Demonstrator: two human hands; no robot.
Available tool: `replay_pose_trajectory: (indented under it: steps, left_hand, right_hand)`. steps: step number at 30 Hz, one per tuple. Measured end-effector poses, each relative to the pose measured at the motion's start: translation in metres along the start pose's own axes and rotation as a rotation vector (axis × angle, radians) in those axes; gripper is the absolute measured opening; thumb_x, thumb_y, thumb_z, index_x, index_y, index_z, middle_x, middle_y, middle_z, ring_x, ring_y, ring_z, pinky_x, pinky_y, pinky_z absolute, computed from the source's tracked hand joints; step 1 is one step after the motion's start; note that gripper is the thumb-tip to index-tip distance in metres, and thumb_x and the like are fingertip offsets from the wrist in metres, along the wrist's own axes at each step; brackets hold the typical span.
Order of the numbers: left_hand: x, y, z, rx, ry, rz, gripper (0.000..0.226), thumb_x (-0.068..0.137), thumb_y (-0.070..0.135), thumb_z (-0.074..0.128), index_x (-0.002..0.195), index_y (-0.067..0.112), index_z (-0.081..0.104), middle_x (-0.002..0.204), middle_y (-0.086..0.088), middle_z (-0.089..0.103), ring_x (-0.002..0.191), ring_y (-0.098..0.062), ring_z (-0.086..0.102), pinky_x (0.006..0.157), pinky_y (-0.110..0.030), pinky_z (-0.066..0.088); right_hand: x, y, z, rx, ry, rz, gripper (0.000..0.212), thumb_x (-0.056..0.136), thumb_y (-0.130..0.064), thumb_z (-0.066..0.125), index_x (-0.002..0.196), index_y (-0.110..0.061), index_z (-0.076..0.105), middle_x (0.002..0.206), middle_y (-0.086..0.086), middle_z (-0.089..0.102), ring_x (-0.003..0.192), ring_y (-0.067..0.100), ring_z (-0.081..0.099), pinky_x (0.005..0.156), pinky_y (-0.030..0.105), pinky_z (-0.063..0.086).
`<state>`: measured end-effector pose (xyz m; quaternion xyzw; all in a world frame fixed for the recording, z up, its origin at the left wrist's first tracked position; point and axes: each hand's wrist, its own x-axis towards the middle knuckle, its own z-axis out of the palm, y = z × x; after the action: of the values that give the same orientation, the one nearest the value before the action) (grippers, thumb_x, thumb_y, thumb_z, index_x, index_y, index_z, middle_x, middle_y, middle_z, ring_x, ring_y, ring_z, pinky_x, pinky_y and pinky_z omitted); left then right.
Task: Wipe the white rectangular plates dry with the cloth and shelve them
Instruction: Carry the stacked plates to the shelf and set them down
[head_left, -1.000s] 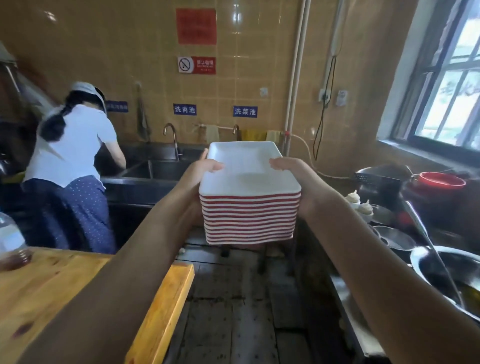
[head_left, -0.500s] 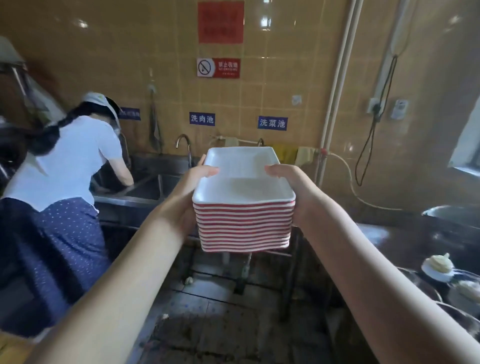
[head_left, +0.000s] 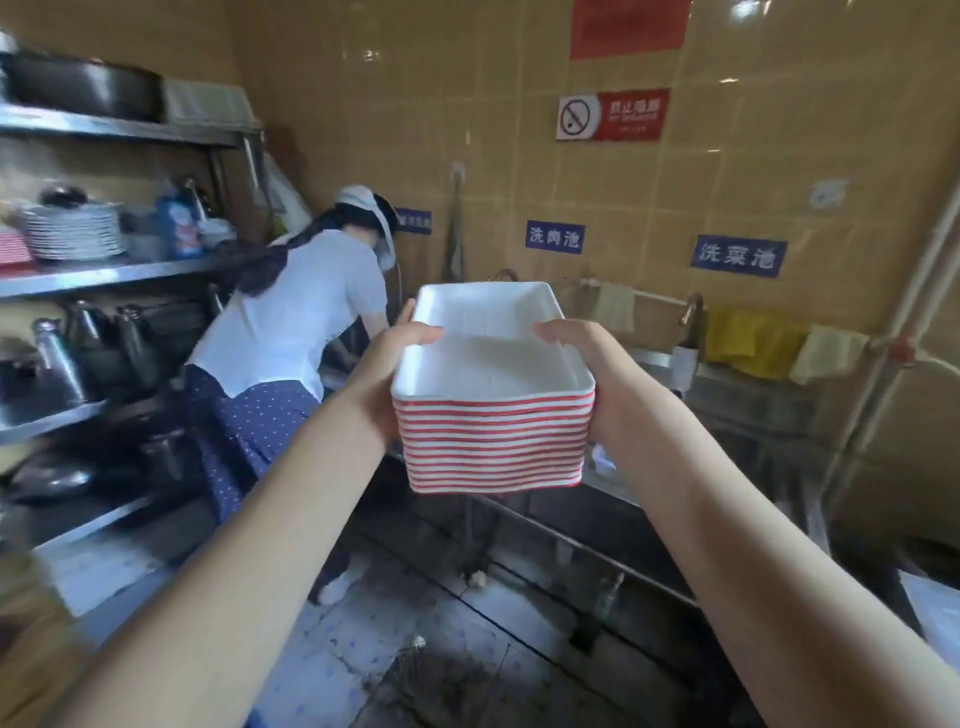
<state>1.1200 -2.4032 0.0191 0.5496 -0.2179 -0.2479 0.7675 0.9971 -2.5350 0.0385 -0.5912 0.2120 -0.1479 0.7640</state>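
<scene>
A tall stack of white rectangular plates (head_left: 493, 358) with red rims is held out in front of me at chest height. My left hand (head_left: 387, 364) grips the stack's left side, thumb over the top rim. My right hand (head_left: 597, 364) grips the right side the same way. A metal shelf rack (head_left: 119, 275) stands at the left, with a pile of similar red-rimmed plates (head_left: 72, 234) on its middle shelf. No cloth is in my hands.
A person in a white shirt (head_left: 296, 322) bends over the steel sink (head_left: 753, 395) ahead left, between me and the rack. Yellow cloths (head_left: 748, 338) hang on the sink's rail. Pots fill the lower shelves. The floor is wet and dark.
My view has swung left: the wooden table, window and right counter have left the frame and the shelf rack has come in. The stack stays held in both hands.
</scene>
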Motion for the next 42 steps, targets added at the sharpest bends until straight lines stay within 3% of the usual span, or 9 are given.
replay_pose_trajectory:
  steps: [4,8,14,18,21,24,27,34,42]
  left_hand:
    - [0.037,-0.002,-0.02,-0.007,0.149,0.113,0.031,0.093,0.004,0.04,0.113,0.023,0.054,0.08,0.004,0.073,0.065,-0.01,0.069,0.054,-0.017,0.053]
    - [0.065,-0.002,-0.036,-0.028,0.361,0.152,0.051,0.092,0.004,0.044,0.14,0.023,0.041,0.111,-0.006,0.064,0.079,-0.018,0.066,0.067,-0.025,0.054]
    - [0.076,0.01,-0.045,-0.051,0.578,0.27,0.034,0.089,0.001,0.041,0.113,0.021,0.056,0.084,-0.003,0.065,0.064,-0.014,0.066,0.055,-0.018,0.052]
    - [0.071,0.027,-0.057,0.018,0.719,0.286,0.06,0.062,0.007,0.052,0.12,0.019,0.05,0.08,-0.001,0.07,0.067,-0.015,0.067,0.054,-0.02,0.052]
    - [0.069,0.04,-0.076,0.076,0.797,0.298,0.053,0.065,0.0,0.052,0.114,0.019,0.048,0.064,0.005,0.07,0.054,-0.008,0.067,0.044,-0.016,0.048]
    - [0.065,0.041,-0.103,0.102,0.881,0.282,0.049,0.071,0.005,0.055,0.119,0.013,0.052,0.084,-0.005,0.067,0.061,-0.015,0.067,0.05,-0.02,0.051]
    - [0.065,0.043,-0.135,0.098,0.943,0.291,0.025,0.085,0.002,0.048,0.104,0.015,0.057,0.074,-0.003,0.069,0.055,-0.015,0.067,0.043,-0.019,0.049]
    - [0.087,0.075,-0.235,0.143,1.01,0.316,0.053,0.092,-0.008,0.035,0.142,0.011,0.034,0.105,-0.005,0.058,0.092,-0.028,0.058,0.039,-0.01,0.044]
    - [0.111,0.089,-0.314,0.057,0.987,0.368,0.061,0.069,0.006,0.049,0.129,0.013,0.05,0.097,-0.013,0.063,0.082,-0.027,0.061,0.061,-0.03,0.051]
  right_hand:
    - [0.072,0.0,0.009,0.054,-0.21,0.017,0.016,0.092,-0.019,0.05,0.086,-0.009,0.061,0.053,0.005,0.067,0.043,0.017,0.063,0.043,0.018,0.048]
    - [0.137,-0.008,0.024,0.056,-0.401,0.049,0.013,0.092,-0.013,0.051,0.087,-0.007,0.061,0.053,0.005,0.066,0.044,0.016,0.063,0.041,0.016,0.046]
    - [0.199,-0.017,0.059,0.052,-0.643,0.146,0.043,0.084,-0.012,0.057,0.125,-0.003,0.054,0.09,0.013,0.064,0.067,0.024,0.064,0.052,0.025,0.052]
    - [0.218,-0.014,0.085,0.126,-0.873,0.217,0.015,0.091,-0.009,0.048,0.094,-0.001,0.061,0.063,0.01,0.068,0.049,0.021,0.065,0.046,0.025,0.054]
    - [0.23,-0.008,0.113,0.114,-0.992,0.25,0.018,0.092,-0.012,0.045,0.1,-0.003,0.059,0.066,0.01,0.069,0.054,0.021,0.066,0.051,0.026,0.055]
    - [0.242,0.001,0.145,0.085,-1.053,0.296,0.019,0.092,-0.015,0.045,0.096,-0.004,0.06,0.067,0.011,0.069,0.054,0.022,0.066,0.052,0.025,0.055]
    - [0.259,0.01,0.182,0.061,-1.09,0.295,0.02,0.091,-0.018,0.046,0.095,-0.006,0.061,0.069,0.01,0.069,0.057,0.023,0.066,0.06,0.028,0.055]
    - [0.297,0.028,0.285,-0.01,-1.105,0.244,0.016,0.091,-0.018,0.048,0.092,-0.007,0.059,0.061,0.008,0.067,0.052,0.021,0.063,0.058,0.028,0.052]
    - [0.348,0.038,0.375,-0.022,-1.125,0.267,0.017,0.091,-0.018,0.048,0.088,-0.006,0.059,0.059,0.009,0.066,0.056,0.023,0.061,0.064,0.031,0.048]
